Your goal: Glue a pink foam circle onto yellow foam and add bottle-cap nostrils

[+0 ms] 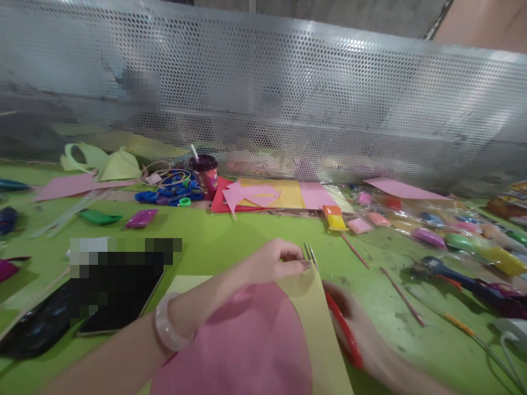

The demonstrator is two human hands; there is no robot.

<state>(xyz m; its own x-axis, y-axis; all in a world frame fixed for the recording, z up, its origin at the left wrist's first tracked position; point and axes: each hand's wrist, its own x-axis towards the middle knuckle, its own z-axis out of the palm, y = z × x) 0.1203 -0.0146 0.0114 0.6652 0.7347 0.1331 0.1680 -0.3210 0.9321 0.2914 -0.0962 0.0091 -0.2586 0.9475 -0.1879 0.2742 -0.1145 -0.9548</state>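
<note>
My left hand [269, 262] reaches across from the left, a pale bangle on its wrist, and pinches the far edge of a pale yellow paper sheet [317, 323]. A pink rounded paper piece [247, 345] lies on that sheet. My right hand [358, 329], blurred by motion, grips red-handled scissors [343, 329] whose metal tips [310, 255] stick up beside the left fingers at the sheet's far corner.
A green table [230, 236] carries a cup with a straw [205, 174], blue scissors [173, 189], coloured papers [267, 195], clay packets [432, 230], thin sticks [401, 296] and a dark phone [119, 296] at the left. A perforated metal screen [288, 93] stands behind.
</note>
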